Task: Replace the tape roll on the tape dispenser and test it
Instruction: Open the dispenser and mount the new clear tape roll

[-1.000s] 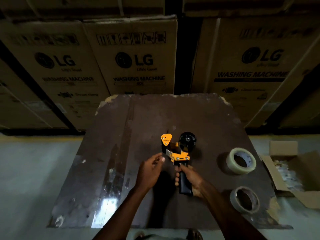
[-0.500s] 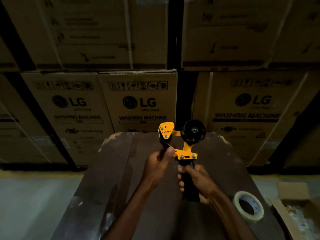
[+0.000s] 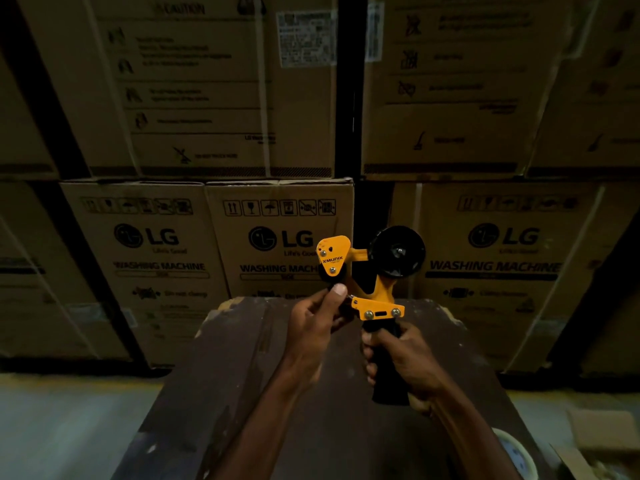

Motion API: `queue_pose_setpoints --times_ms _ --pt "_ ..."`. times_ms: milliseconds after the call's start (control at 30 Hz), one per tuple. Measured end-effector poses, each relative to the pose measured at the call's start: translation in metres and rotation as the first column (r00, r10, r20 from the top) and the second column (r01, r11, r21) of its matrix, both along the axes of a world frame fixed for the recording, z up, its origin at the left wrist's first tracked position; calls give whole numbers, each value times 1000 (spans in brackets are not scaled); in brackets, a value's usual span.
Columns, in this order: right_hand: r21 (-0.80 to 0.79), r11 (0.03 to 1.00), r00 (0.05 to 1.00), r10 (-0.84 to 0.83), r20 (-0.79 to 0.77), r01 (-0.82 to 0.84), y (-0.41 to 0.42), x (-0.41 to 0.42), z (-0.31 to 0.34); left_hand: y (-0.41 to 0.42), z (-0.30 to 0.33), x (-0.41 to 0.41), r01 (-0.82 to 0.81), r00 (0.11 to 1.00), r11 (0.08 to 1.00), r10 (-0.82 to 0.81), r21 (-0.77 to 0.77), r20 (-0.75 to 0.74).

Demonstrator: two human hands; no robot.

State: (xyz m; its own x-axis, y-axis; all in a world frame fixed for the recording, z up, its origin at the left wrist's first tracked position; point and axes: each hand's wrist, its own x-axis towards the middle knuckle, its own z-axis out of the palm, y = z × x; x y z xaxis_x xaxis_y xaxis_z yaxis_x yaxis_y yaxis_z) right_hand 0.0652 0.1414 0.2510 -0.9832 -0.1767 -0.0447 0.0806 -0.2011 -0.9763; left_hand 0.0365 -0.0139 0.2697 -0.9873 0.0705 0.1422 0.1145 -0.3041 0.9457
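A yellow and black tape dispenser [image 3: 372, 296] is held upright above the dark table [image 3: 242, 375]. Its black round hub at the upper right carries no roll. My right hand [image 3: 401, 365] is wrapped around the black handle. My left hand [image 3: 318, 320] pinches the front end near the black roller, thumb tip on it, just below the yellow triangular plate. A whitish tape roll [image 3: 516, 455] lies on the table at the lower right, mostly hidden behind my right forearm.
Stacked cardboard washing machine boxes [image 3: 277, 244] form a wall right behind the table. An open carton [image 3: 595, 448] sits at the lower right corner. Pale floor [image 3: 69, 427] shows to the left of the table.
Both hands have lifted the dispenser from the table up to eye level, and the view has tilted upward. The left hand closed onto the dispenser's front end. The second roll has left the view.
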Motion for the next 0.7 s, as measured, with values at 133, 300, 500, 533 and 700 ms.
queue_pose_setpoints --times_ms 133,300,500,533,700 --pt "-12 1000 1000 -10 11 10 0 -3 -1 3 1 0 -12 1000 999 12 30 23" --pt "-50 999 1000 -21 11 22 -2 -8 -3 7 0 3 -34 998 994 29 105 54" --pt "-81 996 999 -33 10 34 -3 -9 -1 11 -3 9 -24 997 990 14 136 74" --pt "-94 995 999 -36 1 36 -3 -9 0 12 -6 10 -14 997 991 4 130 73" --pt "-96 994 998 -55 1 55 -3 -7 -2 11 -17 16 13 997 992 -23 128 80"
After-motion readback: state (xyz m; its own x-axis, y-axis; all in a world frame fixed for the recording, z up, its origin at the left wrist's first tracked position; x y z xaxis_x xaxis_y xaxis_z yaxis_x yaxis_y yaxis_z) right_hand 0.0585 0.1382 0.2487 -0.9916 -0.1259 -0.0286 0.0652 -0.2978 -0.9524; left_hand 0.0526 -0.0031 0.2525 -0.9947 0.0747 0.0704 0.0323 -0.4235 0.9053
